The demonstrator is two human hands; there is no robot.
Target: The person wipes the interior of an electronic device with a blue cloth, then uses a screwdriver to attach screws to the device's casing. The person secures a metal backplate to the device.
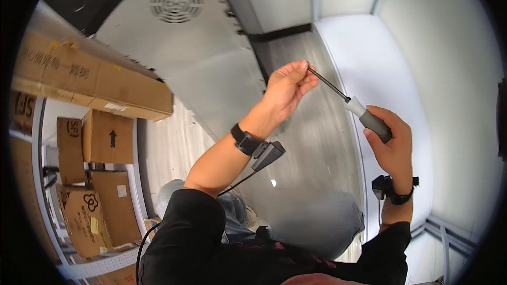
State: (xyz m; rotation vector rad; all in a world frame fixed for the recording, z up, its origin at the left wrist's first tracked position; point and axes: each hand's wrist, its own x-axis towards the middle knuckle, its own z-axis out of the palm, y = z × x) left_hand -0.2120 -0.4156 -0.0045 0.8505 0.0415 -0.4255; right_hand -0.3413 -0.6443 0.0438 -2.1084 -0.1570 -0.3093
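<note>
A screwdriver (pixel 369 119) with a grey handle and a long dark shaft is held aslant in the air between my hands. My right hand (pixel 393 142) wraps round the handle's lower end. At the far end of the shaft, the thumb and forefinger of my left hand (pixel 288 89) pinch the tip. Whether a small piece such as a screw or bit sits between those fingers is too small to tell. Each wrist wears a black strap with a small dark device on it.
A white ledge (pixel 380 58) runs along the pale wall on the right. Cardboard boxes (pixel 111 137) fill a metal shelf (pixel 38 148) at left, where a long carton (pixel 100 76) juts out. A grey panel with a round vent (pixel 177 2) stands farther off. My knees are below.
</note>
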